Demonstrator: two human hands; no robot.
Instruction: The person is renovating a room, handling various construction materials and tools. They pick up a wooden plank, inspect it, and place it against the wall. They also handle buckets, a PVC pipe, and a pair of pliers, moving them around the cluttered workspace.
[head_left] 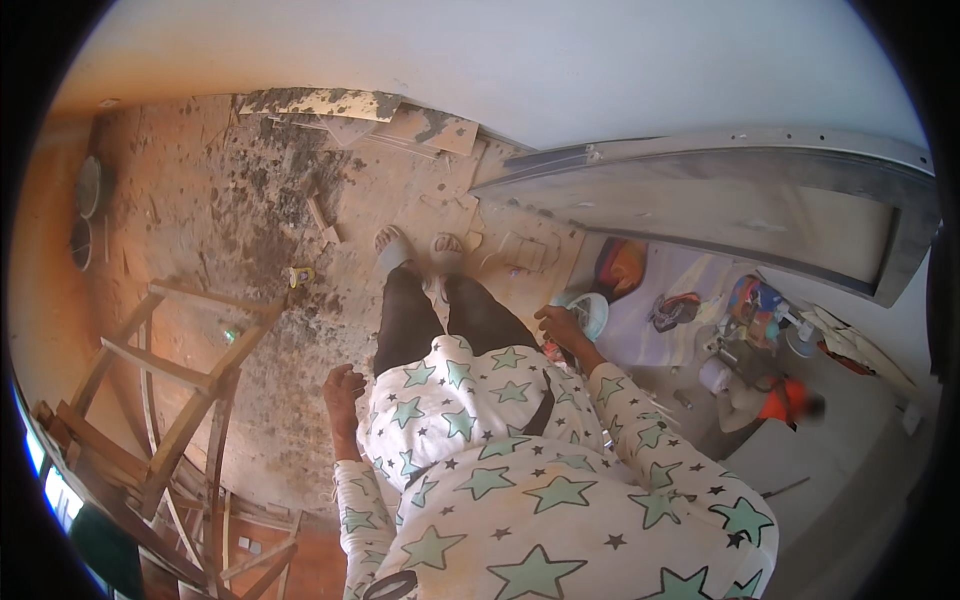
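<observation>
My left hand (343, 390) hangs beside my left hip, its fingers loosely curled in with nothing showing in them. On the other side, my right hand (562, 325) is held out from my right thigh, fingers bent inward, and no held thing shows. Just past it in the picture is a pale round basin (590, 314) on the floor, partly covered by the hand. A small red patch (553, 350) shows between that hand and my thigh; its kind is unclear. My sandalled feet (418, 246) stand on the dusty floor.
A wooden trestle frame (190, 400) rises on the left. Dark splatter (290, 190) marks the floor; boards (390, 125) lie by the far wall, a small yellow tub (301, 276) nearer. A large framed panel (740, 205) stands right, with another person (765, 400) low beyond it.
</observation>
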